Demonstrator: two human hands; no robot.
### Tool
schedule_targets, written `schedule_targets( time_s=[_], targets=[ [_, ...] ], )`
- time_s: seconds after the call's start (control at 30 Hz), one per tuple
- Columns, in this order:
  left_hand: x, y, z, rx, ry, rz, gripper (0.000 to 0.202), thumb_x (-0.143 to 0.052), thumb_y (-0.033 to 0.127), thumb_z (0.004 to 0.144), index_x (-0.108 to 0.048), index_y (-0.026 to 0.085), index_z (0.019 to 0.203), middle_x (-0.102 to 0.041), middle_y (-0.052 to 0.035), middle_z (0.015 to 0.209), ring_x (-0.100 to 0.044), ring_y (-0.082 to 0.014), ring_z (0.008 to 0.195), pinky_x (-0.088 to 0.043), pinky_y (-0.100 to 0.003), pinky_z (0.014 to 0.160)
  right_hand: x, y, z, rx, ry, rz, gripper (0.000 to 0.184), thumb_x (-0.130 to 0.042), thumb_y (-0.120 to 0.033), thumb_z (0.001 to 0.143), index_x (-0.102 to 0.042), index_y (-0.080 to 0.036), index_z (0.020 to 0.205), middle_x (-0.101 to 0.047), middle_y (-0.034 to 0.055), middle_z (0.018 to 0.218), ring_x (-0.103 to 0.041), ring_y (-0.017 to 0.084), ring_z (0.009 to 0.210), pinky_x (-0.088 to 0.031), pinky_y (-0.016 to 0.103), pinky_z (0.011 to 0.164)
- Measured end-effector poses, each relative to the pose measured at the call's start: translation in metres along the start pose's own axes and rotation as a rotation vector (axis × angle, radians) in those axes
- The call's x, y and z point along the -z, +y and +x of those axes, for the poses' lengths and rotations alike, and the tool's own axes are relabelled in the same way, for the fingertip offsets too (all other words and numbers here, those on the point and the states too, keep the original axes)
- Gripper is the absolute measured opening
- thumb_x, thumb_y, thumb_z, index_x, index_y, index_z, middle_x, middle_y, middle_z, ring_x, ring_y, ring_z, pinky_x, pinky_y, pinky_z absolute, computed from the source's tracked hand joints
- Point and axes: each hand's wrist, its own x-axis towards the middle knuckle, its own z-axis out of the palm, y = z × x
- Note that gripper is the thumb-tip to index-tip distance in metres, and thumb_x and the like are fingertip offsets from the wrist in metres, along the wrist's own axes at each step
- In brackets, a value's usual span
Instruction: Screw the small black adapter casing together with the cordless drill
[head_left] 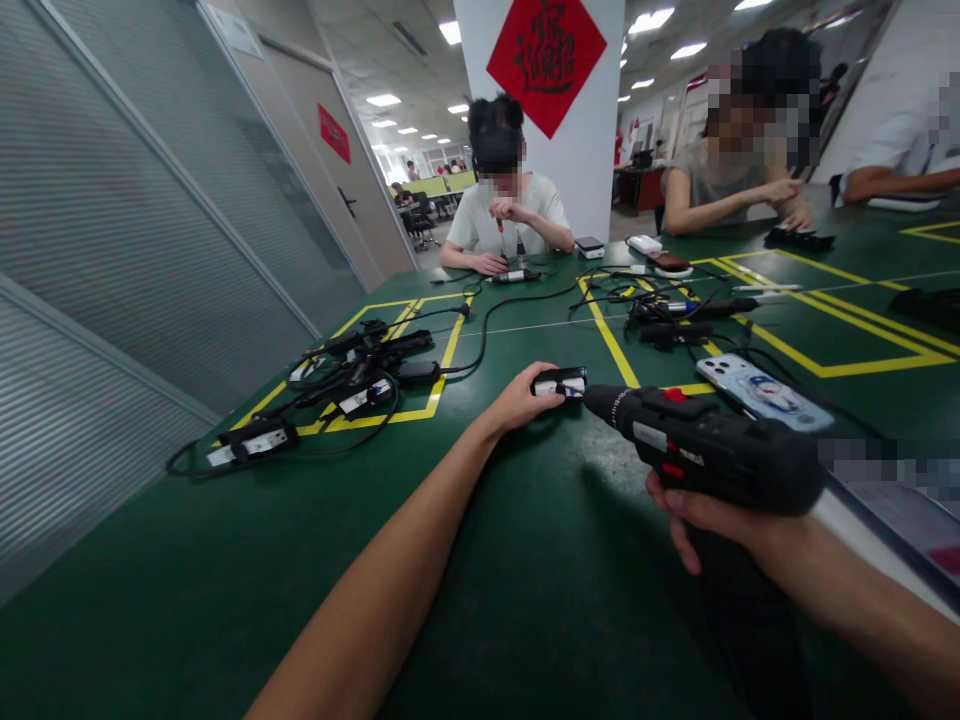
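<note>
My left hand (519, 400) is closed on a small black power adapter with a white label (561, 382), holding it down on the green table (525, 580). My right hand (701, 515) grips a black electric screwdriver (705, 445) with red marks. Its tip points left and meets the right end of the adapter.
A pile of black adapters and cables (337, 385) lies in a yellow-taped box at left. More cables and tools (667, 315) lie at centre right, with a phone (772, 395) beside the screwdriver. Three other people sit across the table. A glass wall runs along the left.
</note>
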Motion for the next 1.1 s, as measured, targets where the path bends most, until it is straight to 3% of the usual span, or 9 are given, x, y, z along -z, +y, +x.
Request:
schedule_targets(
  time_s=[0.17,0.3,0.53,0.73,0.93,1.03,1.1],
  targets=[
    [0.0,-0.001,0.001,-0.008,0.013,0.007,0.051,-0.062,0.032,0.069,-0.049,0.017,0.116,-0.057,-0.0055,0.104,-0.055,-0.016,0.087,-0.044,-0.029,0.079,-0.002,-0.005,-0.001,-0.009,0.001,0.044,0.018,-0.056,-0.034,0.083,-0.053,-0.02,0.094,-0.062,-0.0019,0.068,-0.059,0.013,0.048,-0.044,0.03,0.056],
    [-0.001,-0.001,0.001,0.009,0.012,0.007,0.052,-0.062,0.031,0.069,-0.048,0.017,0.117,-0.057,-0.0057,0.105,-0.055,-0.016,0.088,-0.044,-0.029,0.08,-0.003,-0.004,0.0,0.0,-0.009,0.102,0.036,-0.059,-0.033,0.081,-0.044,-0.026,0.113,-0.063,-0.0001,0.087,-0.06,0.011,0.047,-0.046,0.029,0.052],
    [-0.001,-0.003,0.001,-0.015,0.016,-0.007,0.051,-0.062,0.031,0.069,-0.048,0.017,0.117,-0.057,-0.0052,0.104,-0.055,-0.0157,0.086,-0.044,-0.028,0.078,0.0,0.005,0.004,-0.018,-0.029,0.034,0.017,-0.059,-0.034,0.081,-0.054,-0.021,0.091,-0.066,-0.0005,0.068,-0.062,0.014,0.046,-0.046,0.028,0.049],
    [0.0,0.001,-0.001,0.003,0.013,0.001,0.049,-0.061,0.033,0.071,-0.048,0.018,0.116,-0.057,-0.0046,0.102,-0.054,-0.0152,0.085,-0.044,-0.027,0.076,-0.001,0.006,0.004,-0.004,-0.023,0.127,0.023,-0.06,-0.033,0.081,-0.051,-0.021,0.098,-0.065,-0.0006,0.081,-0.061,0.011,0.045,-0.045,0.027,0.05],
    [0.0,0.001,0.001,0.006,0.017,-0.001,0.047,-0.061,0.032,0.07,-0.05,0.017,0.113,-0.057,-0.0039,0.098,-0.054,-0.0146,0.081,-0.044,-0.026,0.074,0.001,0.01,0.004,-0.025,-0.049,0.054,0.017,-0.054,-0.036,0.085,-0.054,-0.02,0.088,-0.063,-0.0025,0.051,-0.06,0.015,0.05,-0.044,0.03,0.058],
    [0.0,0.0,0.001,0.001,0.013,-0.008,0.047,-0.061,0.032,0.07,-0.05,0.017,0.113,-0.057,-0.0037,0.097,-0.053,-0.0143,0.08,-0.043,-0.026,0.073,0.001,0.015,0.007,-0.011,-0.028,0.062,0.02,-0.059,-0.037,0.081,-0.054,-0.021,0.091,-0.066,-0.0003,0.066,-0.062,0.015,0.048,-0.046,0.031,0.054],
    [0.0,0.0,0.001,0.01,0.009,-0.004,0.047,-0.061,0.032,0.07,-0.05,0.017,0.113,-0.057,-0.0033,0.095,-0.053,-0.0141,0.079,-0.043,-0.026,0.072,0.0,0.015,0.008,0.02,-0.015,0.093,0.029,-0.061,-0.036,0.08,-0.051,-0.022,0.103,-0.066,0.0011,0.078,-0.063,0.015,0.048,-0.048,0.03,0.05]
  ],
)
